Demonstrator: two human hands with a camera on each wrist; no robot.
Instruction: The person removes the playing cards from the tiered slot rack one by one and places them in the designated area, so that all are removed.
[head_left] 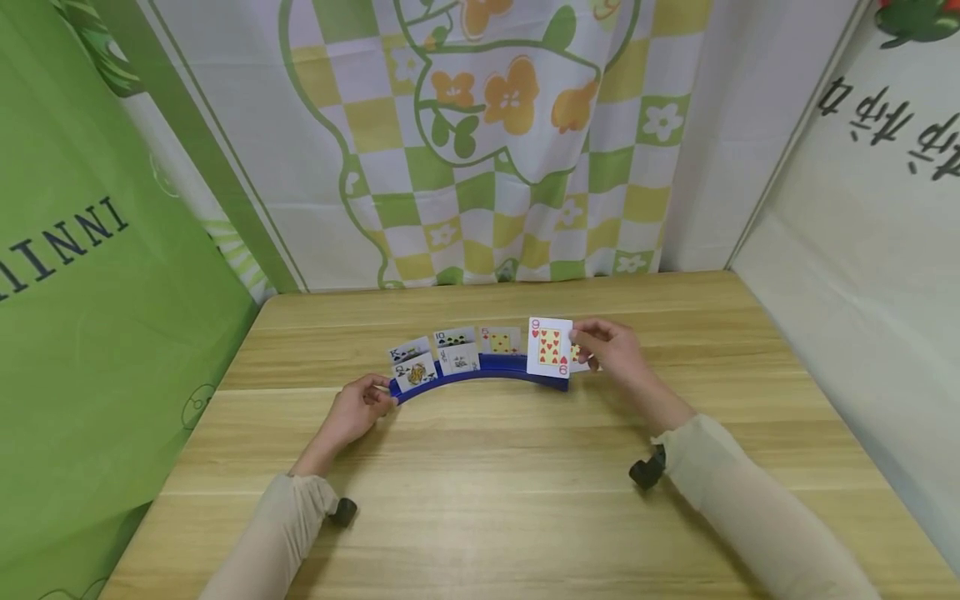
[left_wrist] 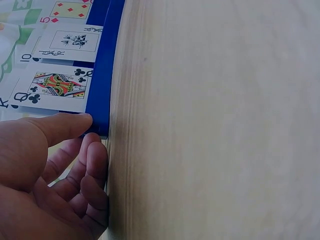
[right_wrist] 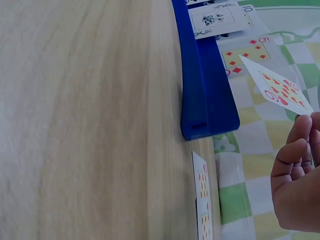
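A curved blue card holder (head_left: 495,367) stands on the table. At its left end my left hand (head_left: 363,408) grips it, thumb (left_wrist: 75,122) on top and fingers curled at the end. My right hand (head_left: 611,346) pinches the right edge of a nine of hearts (head_left: 550,347), raised in front of the holder's right part. Slotted in the holder are a queen of clubs (head_left: 415,372) before a king (head_left: 408,350), a joker (head_left: 459,360) before a ten (head_left: 455,337), and a five of diamonds (head_left: 500,340).
Past the holder's right end, red-suit cards (right_wrist: 202,182) lie on the wooden table (head_left: 480,492), partly hidden by the right hand in the head view. A patterned curtain (head_left: 510,208) hangs behind the table's far edge, with a green cloth (head_left: 97,333) along the left.
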